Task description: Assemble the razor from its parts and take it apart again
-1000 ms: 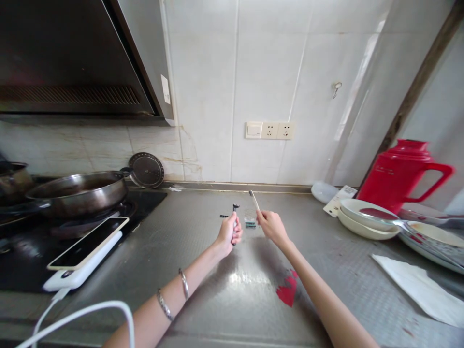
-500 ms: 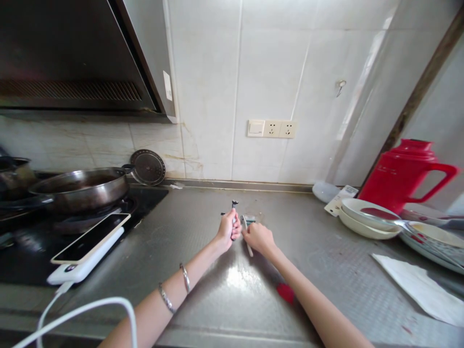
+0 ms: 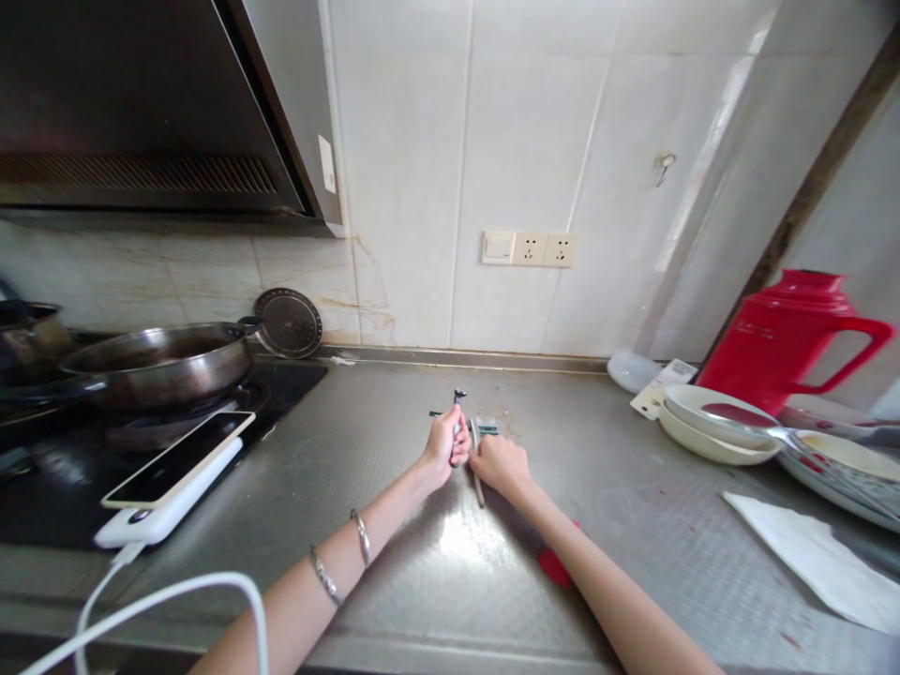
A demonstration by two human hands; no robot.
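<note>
My left hand [image 3: 444, 446] is closed around the handle of a razor [image 3: 457, 401], whose dark head sticks up above my fist. My right hand [image 3: 498, 462] sits right beside it, closed on a thin toothbrush-like stick [image 3: 476, 469] that points down toward the steel counter [image 3: 394, 544]. A small green and white packet [image 3: 486, 427] lies on the counter just behind my hands. A tiny dark piece [image 3: 436, 413] lies left of the razor head.
A phone on a white power bank [image 3: 172, 469] with a white cable [image 3: 161, 600] lies at the left by the hob and wok [image 3: 151, 361]. A red jug [image 3: 791, 333], stacked dishes [image 3: 710, 422] and a paper sheet [image 3: 808, 553] stand at the right. A red sticker [image 3: 555, 567] marks the counter.
My right hand came down and left from a raised position, turning the stick from pointing up to pointing down beside my left fist. The left hand stayed almost still.
</note>
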